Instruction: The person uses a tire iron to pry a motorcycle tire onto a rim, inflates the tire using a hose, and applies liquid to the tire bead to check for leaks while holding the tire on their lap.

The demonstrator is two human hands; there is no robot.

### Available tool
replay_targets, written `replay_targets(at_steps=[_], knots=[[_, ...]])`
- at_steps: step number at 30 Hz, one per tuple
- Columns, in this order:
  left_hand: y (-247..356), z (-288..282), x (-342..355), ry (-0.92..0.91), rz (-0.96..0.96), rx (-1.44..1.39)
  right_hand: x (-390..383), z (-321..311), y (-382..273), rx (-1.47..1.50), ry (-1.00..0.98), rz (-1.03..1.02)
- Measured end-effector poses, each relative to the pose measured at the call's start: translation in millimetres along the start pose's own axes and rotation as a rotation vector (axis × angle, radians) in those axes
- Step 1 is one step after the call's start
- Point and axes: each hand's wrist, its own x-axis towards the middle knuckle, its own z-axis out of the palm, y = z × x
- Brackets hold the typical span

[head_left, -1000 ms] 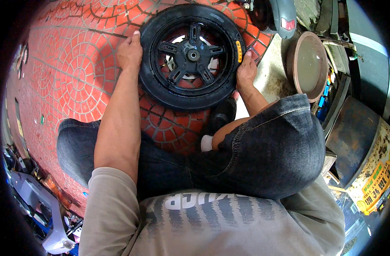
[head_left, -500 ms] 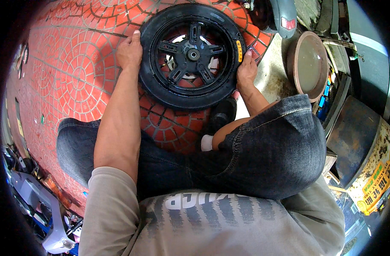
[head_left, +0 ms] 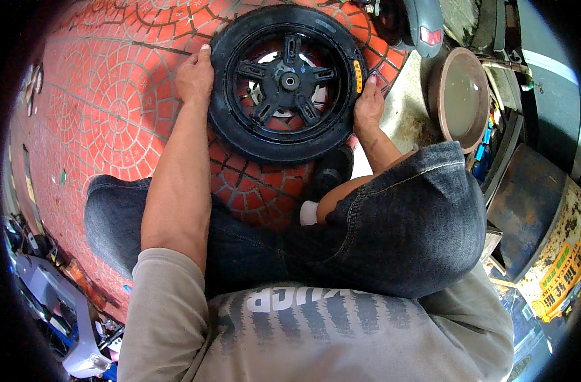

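Note:
A black scooter wheel (head_left: 289, 81) with its tyre mounted lies face up before me, tilted or flat, I cannot tell. Its rim has several dark spokes around a metal hub, and a pale brake disc shows behind them. My left hand (head_left: 194, 77) grips the tyre's left edge, thumb stretched along the side and fingers partly hidden beneath. At the opposite edge my right hand (head_left: 368, 107) holds the tyre beside a yellow label (head_left: 358, 76), its fingers mostly hidden under the rubber.
Red patterned paving (head_left: 119, 108) spreads to the left. A round brown basin (head_left: 435, 95) of murky water stands at the right, near a rusty metal drum (head_left: 526, 204). A scooter's grey rear end (head_left: 421, 25) is beyond the wheel. Grey scooter bodywork (head_left: 55, 293) lies lower left.
The wheel and both hands have shifted very slightly to the right. My grip on the tyre looks the same.

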Motion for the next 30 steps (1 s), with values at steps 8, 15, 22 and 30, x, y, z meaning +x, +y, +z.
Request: replay_targets(at_steps=[8,15,22,30], knots=[[-1.8,1.5,-0.1,0.014,0.006,0.003,-3.3,-0.2,-5.4,-0.042,0.027,-0.033],[5.5,-2.7,-4.9,0.033,0.006,0.113,-4.4,-4.7,-8.6,-0.103,0.026,-0.019],[11.6,-3.3,-8.7,-0.117,0.028,0.098,-10.6,-12.9,-18.2,-0.169,0.000,0.056],[-11.2,-3.1,-6.3,-0.356,-0.199,-0.616,-27.0,-24.3,-67.4,-0.344,-0.130,0.103]])
